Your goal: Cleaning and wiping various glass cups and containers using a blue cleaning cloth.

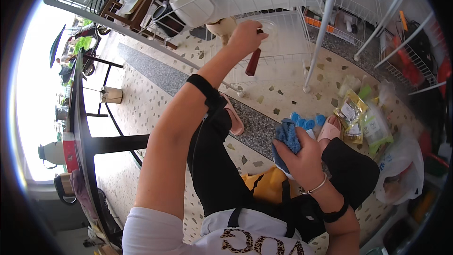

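Note:
My left hand reaches out over the lower part of a white wire rack and is closed on a dark object with a dark red handle hanging below the fingers; what it belongs to is unclear. Just left of that hand is a cream-coloured vessel, partly hidden. A clear round lid or dish shows behind the fingers. My right hand, nearer my body, grips a crumpled blue cloth above the floor. Above the left hand, a white pot rests on the rack's upper shelf.
Blue round caps, plastic packets and a white plastic bag lie on the speckled floor at right. A yellow object sits between my legs. At left stands a black-framed table; wire baskets hold things at upper right.

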### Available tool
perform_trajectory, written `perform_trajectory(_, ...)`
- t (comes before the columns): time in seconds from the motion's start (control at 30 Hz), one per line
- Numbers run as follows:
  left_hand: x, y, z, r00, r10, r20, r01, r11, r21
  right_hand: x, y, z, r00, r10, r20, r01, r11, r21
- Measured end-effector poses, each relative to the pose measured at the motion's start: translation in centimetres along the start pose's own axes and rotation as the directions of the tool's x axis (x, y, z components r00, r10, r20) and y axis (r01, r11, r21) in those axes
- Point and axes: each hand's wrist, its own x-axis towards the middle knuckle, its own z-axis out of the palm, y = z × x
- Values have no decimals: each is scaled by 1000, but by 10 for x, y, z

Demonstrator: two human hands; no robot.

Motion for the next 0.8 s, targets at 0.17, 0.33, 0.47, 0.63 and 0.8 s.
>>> perform_trajectory(0.17,-24,23,-23,921,-341,190,341,939,34,1,7,-5,1000,-18,-14,18,1000,18)
perform_trajectory(0.33,-65,35,-7,774,-432,463,481,877,15,-4,7,-3,997,-72,5,71,996,58)
perform_trajectory(0.47,-70,38,9,781,-405,476,548,810,-208,-4,5,-1,998,-63,27,63,998,5)
perform_trajectory(0.63,-58,13,39,837,-462,293,531,814,-235,-4,4,-2,998,-58,25,59,998,-23)
perform_trajectory(0.8,-37,26,42,826,-522,211,560,803,-205,-6,7,-6,997,-69,19,70,996,-48)
